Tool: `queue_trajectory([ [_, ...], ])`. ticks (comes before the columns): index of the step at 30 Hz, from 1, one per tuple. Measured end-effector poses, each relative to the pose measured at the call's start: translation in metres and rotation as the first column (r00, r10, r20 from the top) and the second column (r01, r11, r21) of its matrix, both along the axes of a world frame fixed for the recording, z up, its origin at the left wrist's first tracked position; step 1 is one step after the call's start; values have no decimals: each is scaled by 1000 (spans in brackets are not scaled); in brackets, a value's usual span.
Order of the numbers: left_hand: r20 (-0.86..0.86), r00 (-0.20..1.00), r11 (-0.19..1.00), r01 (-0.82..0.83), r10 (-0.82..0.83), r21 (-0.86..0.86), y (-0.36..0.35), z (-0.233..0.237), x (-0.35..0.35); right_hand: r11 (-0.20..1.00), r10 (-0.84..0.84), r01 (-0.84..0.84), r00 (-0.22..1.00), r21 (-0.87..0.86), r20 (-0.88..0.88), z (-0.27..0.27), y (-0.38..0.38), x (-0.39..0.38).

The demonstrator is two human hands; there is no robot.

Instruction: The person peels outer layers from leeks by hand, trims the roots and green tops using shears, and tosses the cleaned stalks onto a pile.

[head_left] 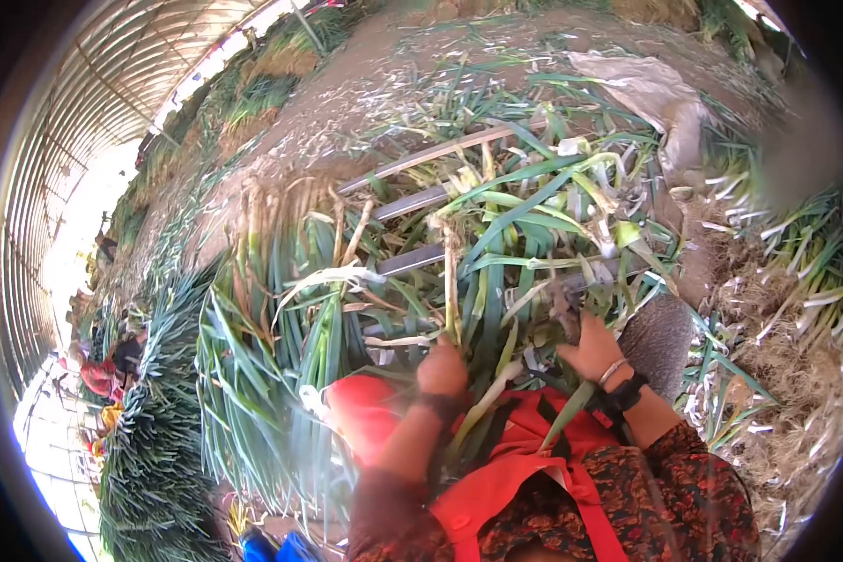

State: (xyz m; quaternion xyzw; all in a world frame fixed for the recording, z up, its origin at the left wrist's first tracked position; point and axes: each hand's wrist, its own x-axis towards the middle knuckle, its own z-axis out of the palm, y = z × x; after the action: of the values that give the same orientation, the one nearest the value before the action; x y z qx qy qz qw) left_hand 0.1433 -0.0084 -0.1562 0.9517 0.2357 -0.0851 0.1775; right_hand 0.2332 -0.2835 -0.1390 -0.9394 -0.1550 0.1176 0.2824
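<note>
My left hand is closed around the lower part of a green onion stalk whose upper part is dry and brown. To its left stands a thick bunch of green onions, with withered tips among the long leaves. My right hand is closed, with a dark brown piece at its fingers; what that piece is I cannot tell. Loose leaves lie heaped over dark slats in front of both hands. A red apron covers my lap.
Stacked green onions form a long row at the left, with a person in red beyond it. Trimmed roots and more onions lie at the right. A pale sack rests on the littered ground behind.
</note>
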Motion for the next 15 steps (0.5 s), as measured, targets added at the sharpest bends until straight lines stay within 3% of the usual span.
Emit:
queue_trajectory([
  [2, 39, 999, 991, -29, 35, -131, 29, 3, 9, 997, 78, -78, 997, -3, -19, 4, -5, -6],
  [4, 183, 976, 966, -69, 116, -248, 53, 23, 24, 992, 126, -127, 988, -5, -94, 18, -5, -11],
  [6, 322, 931, 903, -17, 171, -429, 55, 89, 47, 984, 171, -176, 973, -18, -153, 38, -2, -12],
  [7, 342, 925, 905, -5, 166, -425, 61, 107, 64, 981, 176, -188, 960, -39, -217, 14, -7, -4],
  [10, 438, 871, 893, 0, 221, -450, 81, 136, 121, 886, 305, -421, 845, -196, -439, 76, -4, 67],
  [12, 513, 828, 877, 56, 226, -477, 107, 114, 167, 980, 196, -197, 974, -1, 110, 41, -24, 130],
  [13, 455, 855, 864, 16, 250, -504, 94, 131, 181, 997, -28, 24, 998, -73, -62, 93, -14, 153],
  [15, 377, 892, 888, -55, 249, -456, 115, 82, 222, 985, -93, 113, 985, -132, 148, 41, -28, 238],
])
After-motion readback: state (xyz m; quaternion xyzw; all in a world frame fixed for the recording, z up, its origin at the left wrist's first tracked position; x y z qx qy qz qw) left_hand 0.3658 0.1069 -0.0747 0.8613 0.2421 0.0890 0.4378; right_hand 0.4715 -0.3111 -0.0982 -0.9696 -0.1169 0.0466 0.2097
